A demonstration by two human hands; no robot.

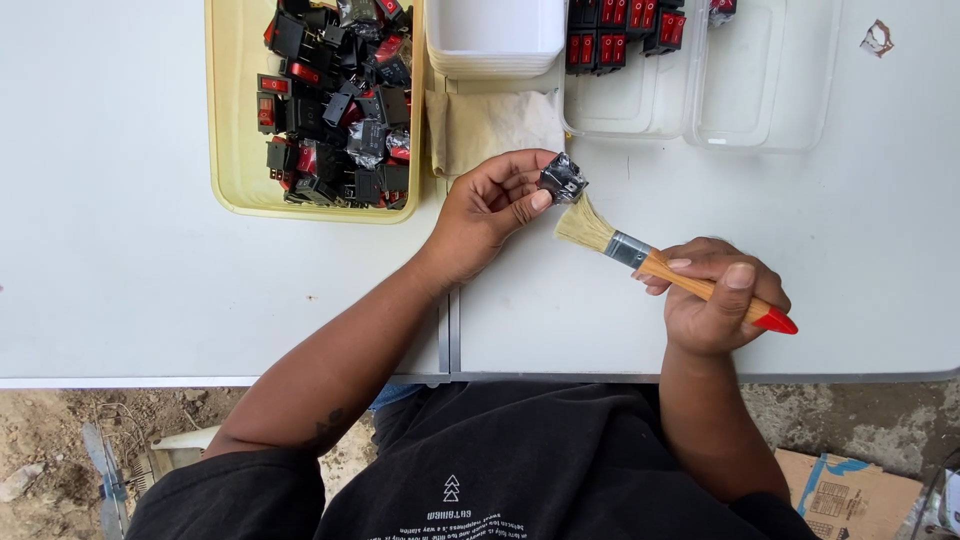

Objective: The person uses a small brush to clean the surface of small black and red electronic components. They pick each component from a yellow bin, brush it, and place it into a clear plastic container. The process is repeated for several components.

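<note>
Two bare hands are working over a white table (150, 250). Nearest the person, the right hand (715, 300) is gripping a paintbrush (660, 265) by its wooden, red-tipped handle, fingers wrapped tight around it, bristles fanning up-left. Just beyond, the left hand (490, 210) is pinching a small black rocker switch (563, 180) between thumb and fingertips; the bristles are touching its underside. Farther back, a beige cloth (480, 125) is lying flat. A yellow tray (230, 150) at the far left is holding a heap of black-and-red switches (335, 100). White stacked tubs (495, 40) and clear plastic trays (700, 100) with neatly rowed switches (620, 35) are sitting at the far edge.
</note>
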